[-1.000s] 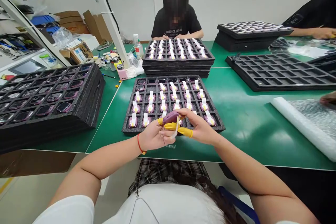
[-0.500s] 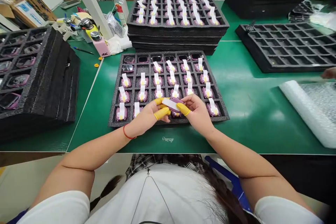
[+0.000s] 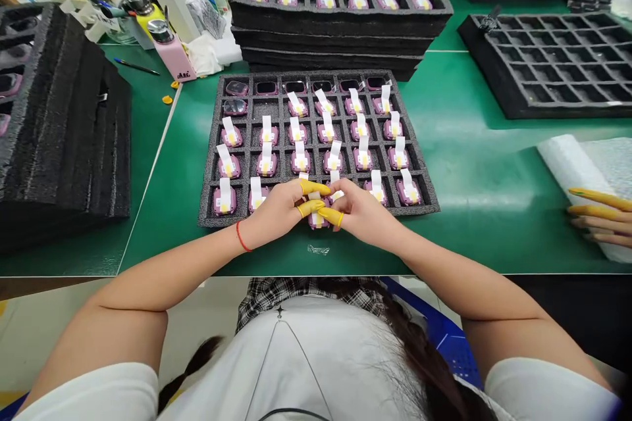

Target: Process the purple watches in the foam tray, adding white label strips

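Foam tray (image 3: 316,74) matt, rough; bench mat (image 3: 474,177) glossy; finger cots (image 3: 314,187) smooth rubber.

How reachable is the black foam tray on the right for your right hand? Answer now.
Probably reachable with a stretch: only open green mat lies between the right hand and the black foam tray; nothing blocks the way.

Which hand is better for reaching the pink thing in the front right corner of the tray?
Probably the right hand: it is closer to that pink device, with nothing in between but the tray's other tagged pieces. The left hand, with the red string at its wrist, sits farther away.
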Demonstrator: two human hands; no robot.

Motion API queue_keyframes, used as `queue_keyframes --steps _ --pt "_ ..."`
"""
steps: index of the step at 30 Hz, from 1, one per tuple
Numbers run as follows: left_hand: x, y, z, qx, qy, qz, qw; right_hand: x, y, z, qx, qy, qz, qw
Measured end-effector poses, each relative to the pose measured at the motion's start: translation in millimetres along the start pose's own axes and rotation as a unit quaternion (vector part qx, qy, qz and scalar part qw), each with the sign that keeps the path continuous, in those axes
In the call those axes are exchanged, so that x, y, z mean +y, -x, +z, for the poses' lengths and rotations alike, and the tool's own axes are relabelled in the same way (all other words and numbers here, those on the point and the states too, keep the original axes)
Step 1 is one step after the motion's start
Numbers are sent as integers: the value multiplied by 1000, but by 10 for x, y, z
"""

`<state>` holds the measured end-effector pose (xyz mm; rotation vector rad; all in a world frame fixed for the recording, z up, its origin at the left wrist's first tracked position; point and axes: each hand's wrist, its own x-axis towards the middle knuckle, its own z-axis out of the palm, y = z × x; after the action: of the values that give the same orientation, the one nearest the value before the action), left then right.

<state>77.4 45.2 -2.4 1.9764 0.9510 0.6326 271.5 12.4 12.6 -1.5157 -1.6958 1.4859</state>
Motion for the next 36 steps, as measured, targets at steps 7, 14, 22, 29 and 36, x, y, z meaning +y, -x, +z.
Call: queue_keyframes --steps 7,14,22,29,36 --pt "-100 -16 71 12 -7 -26 1000 57 -71 -101 61 203 -104 972" --pt "-108 50 113 7 -17 46 999 29 -113 -148 -1 223 -84 971" --pt "-38 189 122 70 -234 71 967 245 -28 -58 91 293 -183 934" --pt "-57 227 161 23 -281 106 954 318 -72 -19 130 252 -257 924" --pt "-42 196 157 43 -253 75 964 256 -90 -24 159 159 -397 890"
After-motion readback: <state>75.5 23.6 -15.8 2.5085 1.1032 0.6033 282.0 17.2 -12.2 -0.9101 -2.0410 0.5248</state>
